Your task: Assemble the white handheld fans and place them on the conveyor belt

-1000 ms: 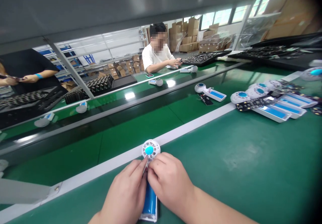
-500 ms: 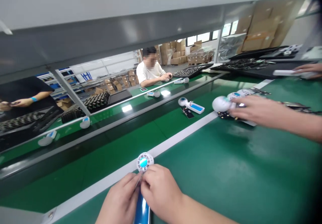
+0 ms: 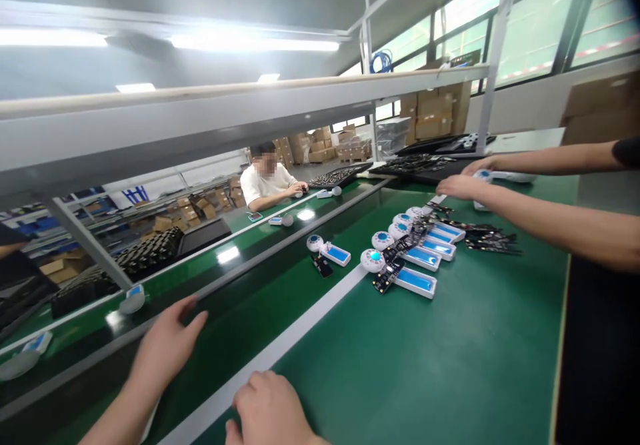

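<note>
Resting empty, the right hand (image 3: 265, 408) lies loosely on the white strip (image 3: 300, 328); the left hand (image 3: 167, 345) spreads open above the dark conveyor belt (image 3: 240, 325). Fan heads (image 3: 373, 260) lie well ahead.

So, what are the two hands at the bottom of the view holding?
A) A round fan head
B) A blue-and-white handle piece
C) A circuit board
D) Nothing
D: the left hand is spread open and nothing shows in the right hand, while the blue-and-white handle pieces lie farther off on the green bench mat.

Green bench (image 3: 465, 365) with fan parts (image 3: 415, 283)
</note>
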A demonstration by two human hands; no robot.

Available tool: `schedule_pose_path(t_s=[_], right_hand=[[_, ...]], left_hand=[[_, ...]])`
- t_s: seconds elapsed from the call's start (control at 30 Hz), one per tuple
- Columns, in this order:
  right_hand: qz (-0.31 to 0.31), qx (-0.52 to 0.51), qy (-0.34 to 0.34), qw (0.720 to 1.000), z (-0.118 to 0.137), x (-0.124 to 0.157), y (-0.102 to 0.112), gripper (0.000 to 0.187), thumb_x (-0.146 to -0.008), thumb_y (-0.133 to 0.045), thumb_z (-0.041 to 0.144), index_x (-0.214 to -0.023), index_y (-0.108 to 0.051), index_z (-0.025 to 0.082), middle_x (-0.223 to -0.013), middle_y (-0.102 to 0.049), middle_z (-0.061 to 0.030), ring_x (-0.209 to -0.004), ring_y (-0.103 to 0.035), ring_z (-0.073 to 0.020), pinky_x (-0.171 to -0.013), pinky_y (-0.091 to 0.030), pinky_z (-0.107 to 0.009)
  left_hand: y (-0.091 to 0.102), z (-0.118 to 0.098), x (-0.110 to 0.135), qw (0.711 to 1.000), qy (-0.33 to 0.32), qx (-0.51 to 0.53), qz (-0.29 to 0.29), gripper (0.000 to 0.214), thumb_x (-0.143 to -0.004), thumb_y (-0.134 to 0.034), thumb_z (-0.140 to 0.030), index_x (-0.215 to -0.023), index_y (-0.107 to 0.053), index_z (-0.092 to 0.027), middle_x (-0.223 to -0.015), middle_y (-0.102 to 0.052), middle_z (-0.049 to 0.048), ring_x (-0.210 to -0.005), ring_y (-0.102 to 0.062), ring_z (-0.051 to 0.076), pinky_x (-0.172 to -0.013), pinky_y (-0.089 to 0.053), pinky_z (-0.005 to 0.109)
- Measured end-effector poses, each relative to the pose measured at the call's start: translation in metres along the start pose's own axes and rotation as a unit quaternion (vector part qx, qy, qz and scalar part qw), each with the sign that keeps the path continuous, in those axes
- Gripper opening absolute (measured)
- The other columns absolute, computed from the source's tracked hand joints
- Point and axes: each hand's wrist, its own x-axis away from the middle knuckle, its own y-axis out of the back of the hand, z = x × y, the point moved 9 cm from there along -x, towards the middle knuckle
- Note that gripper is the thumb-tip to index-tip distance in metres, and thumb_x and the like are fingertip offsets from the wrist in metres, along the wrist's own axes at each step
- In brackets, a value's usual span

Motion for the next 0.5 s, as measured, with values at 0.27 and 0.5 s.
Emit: schedule_pose_path(t_s=[0.27,0.5], right_hand=[[-0.007,0.092,-0.187,0.978,-0.055,-0.007,0.024,0.026,-0.073,-0.063,0.017,-0.096,-0.073,0.01,-0.097,-0.067,-0.0203,-0.094,-0.063,-0.0406,-0.079,-0.051,-0.056],[-0.089,0.033,-0.211,0.973,-0.076,-0.015,0.017,0.02,-0.072,-0.061,0.014,-0.088,-0.073,0.018,-0.089,-0.069,-0.0151,-0.085,-0.065,-0.0389,-0.073,-0.051,-0.053]], left_hand=[[-0.202,-0.137,-0.041,0.973,0.063,0.059,0.214,0.032,-0.094,-0.061,-0.036,-0.119,-0.061,-0.015,-0.117,-0.064,0.0074,-0.099,-0.066,0.022,-0.084,-0.056,0.041],[-0.254,-0.159,-0.068,0.949,0.168,0.089,0.251,0.034,-0.094,-0.062,-0.033,-0.123,-0.058,-0.017,-0.122,-0.062,0.0088,-0.103,-0.064,0.023,-0.086,-0.055,0.042]])
